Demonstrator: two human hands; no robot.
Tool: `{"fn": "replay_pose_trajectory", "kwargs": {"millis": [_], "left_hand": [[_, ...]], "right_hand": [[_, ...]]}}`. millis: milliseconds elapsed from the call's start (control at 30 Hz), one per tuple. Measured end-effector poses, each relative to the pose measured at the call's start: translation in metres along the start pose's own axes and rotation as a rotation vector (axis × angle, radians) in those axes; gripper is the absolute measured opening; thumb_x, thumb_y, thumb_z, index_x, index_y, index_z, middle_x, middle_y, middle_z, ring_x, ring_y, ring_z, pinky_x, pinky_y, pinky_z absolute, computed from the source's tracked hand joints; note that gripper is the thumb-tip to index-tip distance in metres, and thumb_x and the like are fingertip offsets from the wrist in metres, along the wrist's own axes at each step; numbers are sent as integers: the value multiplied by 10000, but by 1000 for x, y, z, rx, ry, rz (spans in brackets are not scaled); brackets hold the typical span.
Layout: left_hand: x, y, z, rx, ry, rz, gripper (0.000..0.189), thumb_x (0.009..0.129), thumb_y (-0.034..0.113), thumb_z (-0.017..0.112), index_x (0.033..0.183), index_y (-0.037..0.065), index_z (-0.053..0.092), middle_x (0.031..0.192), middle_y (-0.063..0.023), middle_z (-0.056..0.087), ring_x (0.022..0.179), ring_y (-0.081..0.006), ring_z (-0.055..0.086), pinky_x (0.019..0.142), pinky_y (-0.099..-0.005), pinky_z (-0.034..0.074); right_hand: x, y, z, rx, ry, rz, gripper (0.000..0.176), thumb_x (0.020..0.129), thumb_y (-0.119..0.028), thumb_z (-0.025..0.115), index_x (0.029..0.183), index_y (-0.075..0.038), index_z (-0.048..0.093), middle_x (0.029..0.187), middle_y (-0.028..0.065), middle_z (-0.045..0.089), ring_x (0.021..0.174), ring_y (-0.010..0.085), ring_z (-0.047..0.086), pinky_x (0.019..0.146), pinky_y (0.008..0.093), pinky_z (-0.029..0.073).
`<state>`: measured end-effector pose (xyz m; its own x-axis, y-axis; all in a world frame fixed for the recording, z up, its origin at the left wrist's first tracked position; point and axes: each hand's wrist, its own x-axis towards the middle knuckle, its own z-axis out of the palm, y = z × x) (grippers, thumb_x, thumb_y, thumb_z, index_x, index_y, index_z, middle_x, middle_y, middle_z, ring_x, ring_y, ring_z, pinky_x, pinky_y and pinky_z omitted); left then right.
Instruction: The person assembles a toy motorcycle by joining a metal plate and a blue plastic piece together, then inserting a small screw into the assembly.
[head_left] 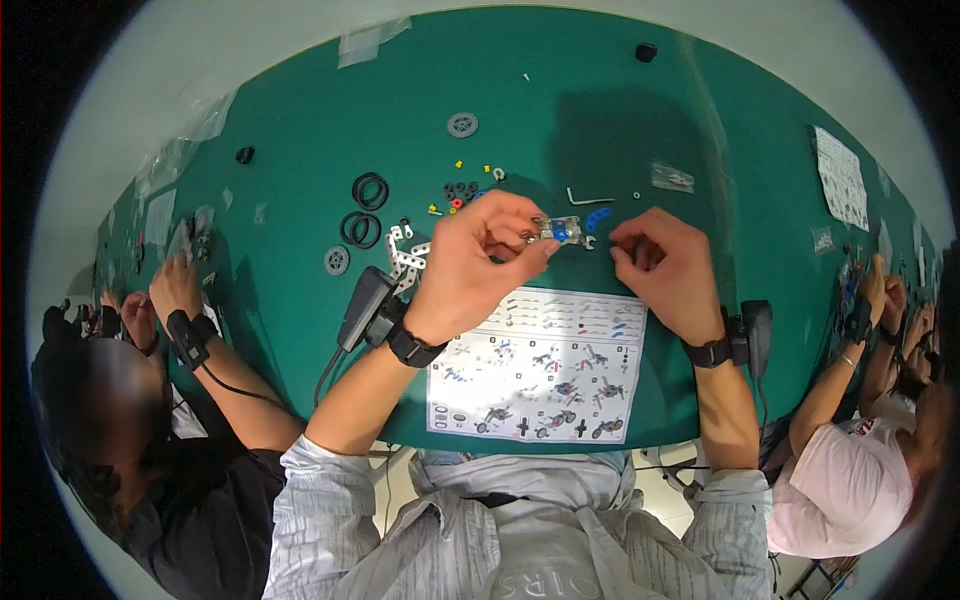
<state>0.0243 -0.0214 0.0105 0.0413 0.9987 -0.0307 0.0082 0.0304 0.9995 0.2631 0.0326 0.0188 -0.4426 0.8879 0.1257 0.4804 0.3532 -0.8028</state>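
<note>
My left hand is closed, with thumb and fingertips pinching a small clear-and-blue piece that has shiny metal bits on it. A small silver open-ended wrench head shows at its right end. My right hand hovers just right of it, apart from it, fingers curled together; whatever lies between the fingertips is hidden. A curved blue perforated strip and an L-shaped hex key lie just beyond. Below both hands, a printed instruction sheet with assembly drawings rests at the table's near edge.
On the green table lie black rubber tyres, grey wheels, white perforated strips, small black rings and a bagged part. People work at left and right. Cables hang from my wrist devices.
</note>
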Motion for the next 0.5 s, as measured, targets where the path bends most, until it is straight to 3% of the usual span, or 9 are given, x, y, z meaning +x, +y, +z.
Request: {"fn": "replay_pose_trajectory", "kwargs": {"millis": [333,500], "left_hand": [[-2,7,-1,55,-97,-19,288,835,-2,786,1077,2,630,895,-15,667,818,-70,649,668,-219,509],[-6,7,2,245,-175,124,290,781,27,821,1024,18,664,934,-33,695,791,-72,639,667,-216,512]], "right_hand": [[-1,-3,-1,-60,-23,-87,174,779,25,748,943,-28,721,821,57,614,592,136,546,524,277,418],[-4,-17,0,118,64,-144,192,760,17,774,941,-26,727,847,53,637,585,113,531,511,252,413]]}}
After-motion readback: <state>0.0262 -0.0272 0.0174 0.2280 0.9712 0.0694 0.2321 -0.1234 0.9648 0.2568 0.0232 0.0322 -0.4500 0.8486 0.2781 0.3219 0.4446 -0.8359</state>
